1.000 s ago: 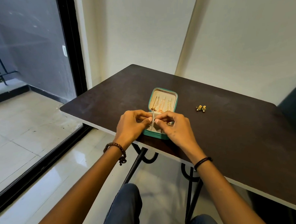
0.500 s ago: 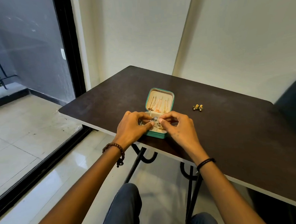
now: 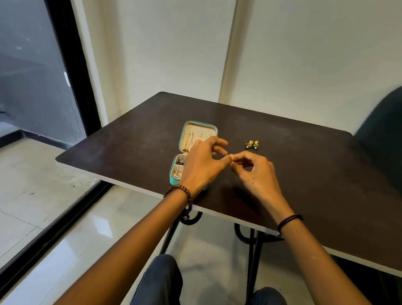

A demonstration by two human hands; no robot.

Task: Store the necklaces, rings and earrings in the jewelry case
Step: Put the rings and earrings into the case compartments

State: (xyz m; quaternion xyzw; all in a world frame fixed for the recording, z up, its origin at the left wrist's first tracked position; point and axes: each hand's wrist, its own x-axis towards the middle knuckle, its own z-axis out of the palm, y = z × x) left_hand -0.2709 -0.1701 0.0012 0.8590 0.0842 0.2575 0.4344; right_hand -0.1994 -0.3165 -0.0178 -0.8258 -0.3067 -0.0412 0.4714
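— Which way does the jewelry case lie?
— Long axis running away from me, lid open at the far end, chains against its lining; small pieces sit in the near tray.
— Your hands?
— My left hand covers the case; my right hand is beside it, fingertips pinched together, on what I cannot tell. The earrings lie apart on the worktop.

Teal jewelry case with cream lining; dark brown counter; gold-and-green earrings; brown beaded bracelet; black wristband.
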